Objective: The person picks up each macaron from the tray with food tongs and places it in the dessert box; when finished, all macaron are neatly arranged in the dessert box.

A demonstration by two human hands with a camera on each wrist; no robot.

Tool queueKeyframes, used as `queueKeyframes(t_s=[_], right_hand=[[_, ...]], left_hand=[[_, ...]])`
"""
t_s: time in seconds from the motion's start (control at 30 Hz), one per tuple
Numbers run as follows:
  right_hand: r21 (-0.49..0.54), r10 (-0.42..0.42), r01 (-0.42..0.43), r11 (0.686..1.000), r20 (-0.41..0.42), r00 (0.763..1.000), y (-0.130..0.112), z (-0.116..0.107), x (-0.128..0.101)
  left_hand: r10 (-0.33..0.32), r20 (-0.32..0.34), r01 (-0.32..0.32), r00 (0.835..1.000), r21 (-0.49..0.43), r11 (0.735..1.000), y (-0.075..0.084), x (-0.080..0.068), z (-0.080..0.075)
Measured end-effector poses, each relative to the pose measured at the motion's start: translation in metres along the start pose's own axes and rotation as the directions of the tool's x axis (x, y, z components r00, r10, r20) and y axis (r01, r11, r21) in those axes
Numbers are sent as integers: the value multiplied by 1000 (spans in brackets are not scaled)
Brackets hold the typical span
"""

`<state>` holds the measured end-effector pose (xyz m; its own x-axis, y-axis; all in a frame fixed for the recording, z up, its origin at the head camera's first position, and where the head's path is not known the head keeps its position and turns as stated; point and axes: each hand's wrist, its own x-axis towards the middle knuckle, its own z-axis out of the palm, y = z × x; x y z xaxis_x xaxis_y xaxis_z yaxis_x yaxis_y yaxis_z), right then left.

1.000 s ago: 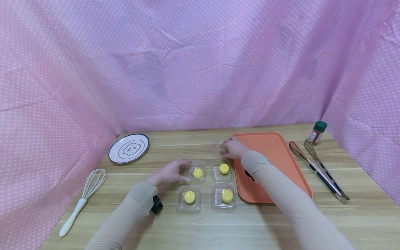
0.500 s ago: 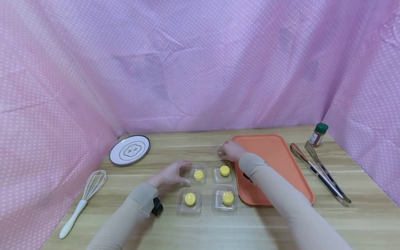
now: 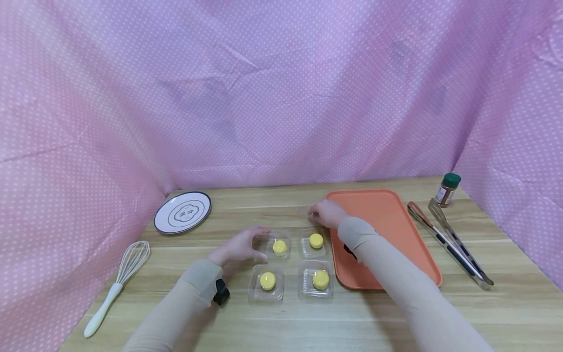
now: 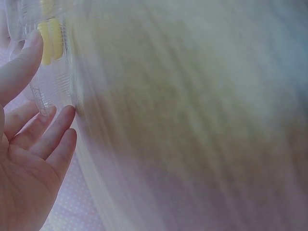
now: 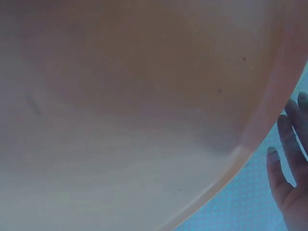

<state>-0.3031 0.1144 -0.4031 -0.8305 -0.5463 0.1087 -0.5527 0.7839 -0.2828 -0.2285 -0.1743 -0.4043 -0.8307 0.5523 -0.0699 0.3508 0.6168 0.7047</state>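
Note:
In the head view, my left hand (image 3: 239,244) holds the left side of the far-left clear plastic box (image 3: 286,234), thumb and fingers on opposite sides. A yellow macaron (image 3: 279,247) lies in it. The left wrist view shows the box (image 4: 60,82) between the thumb and several fingertips. Over the left edge of the orange tray (image 3: 378,195), my right hand (image 3: 329,214) pinches a faint piece of clear plastic (image 3: 303,211), hard to make out. Nearer me lies the far-right box (image 3: 304,250) with a macaron (image 3: 316,240).
Two more boxes with macarons stand in front: the near-left box (image 3: 266,297) and near-right box (image 3: 308,293). A plate (image 3: 184,213) and a whisk (image 3: 115,286) lie left. Tongs (image 3: 448,242) and a green-capped spice jar (image 3: 447,189) are right of the tray.
My right hand has shifted slightly, its fingers drawing closer together by the clear plastic piece. The left hand and the boxes keep their places; the whole view has tilted a little.

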Motion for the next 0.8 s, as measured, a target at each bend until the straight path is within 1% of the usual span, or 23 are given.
queueKeyframes(t_s=[0.27,0.4,0.5,0.6,0.67,0.73,0.8], right_hand=[[94,39,-36,995,-30,999,0,-9,-9],[153,31,-21,988,-68,997,1,-11,-13],[209,27,-7,978,-95,995,3,-12,-15],[283,43,-9,959,-112,993,5,-13,-18],[337,70,-27,941,-114,991,5,-16,-19],[396,101,-48,917,-113,989,4,-19,-21],[460,139,-74,885,-110,984,3,-21,-23]], left_hand=[[15,-2,-15,1000,54,998,3,1,-1],[7,-5,-7,1000,89,996,2,2,-1],[17,1,-17,1000,115,993,2,2,-1],[31,12,-32,999,139,990,3,2,-2],[25,16,-27,1000,145,989,4,2,-2],[21,16,-23,1000,154,988,5,2,-3],[14,15,-17,1000,158,987,7,2,-3]])
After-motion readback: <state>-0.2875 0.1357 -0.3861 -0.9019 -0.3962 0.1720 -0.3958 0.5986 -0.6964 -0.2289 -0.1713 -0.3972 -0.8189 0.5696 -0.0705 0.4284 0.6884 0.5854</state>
